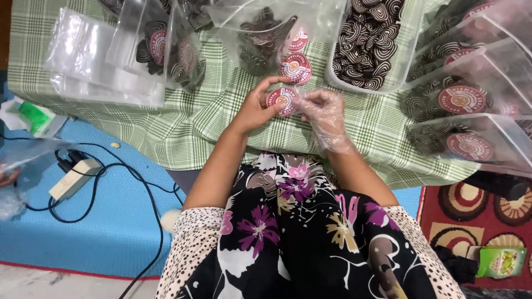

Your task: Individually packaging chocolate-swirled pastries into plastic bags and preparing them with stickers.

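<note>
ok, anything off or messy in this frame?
Mostly tidy. One oddity: only the right hand wears a clear plastic glove; the left hand is bare while both pinch the round red sticker. A small crumb lies on the blue mat.

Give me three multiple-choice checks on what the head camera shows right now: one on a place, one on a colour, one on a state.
1. Where is the round red sticker that both hands are on?
A. Between the two hands, above the checked cloth
B. Inside the clear tub
C. On the blue mat

2. What colour is the checked cloth?
A. Red and black
B. Green and white
C. Plain blue

3. How do the hands differ?
A. Both bare
B. Both gloved
C. The right hand wears a clear plastic glove, the left hand is bare

Answers:
1 A: the fingers of both hands meet at the sticker, in front of the bagged swirl cookies.
2 B: green lines cross a pale ground.
3 C: crinkled film covers only the right hand.
</note>
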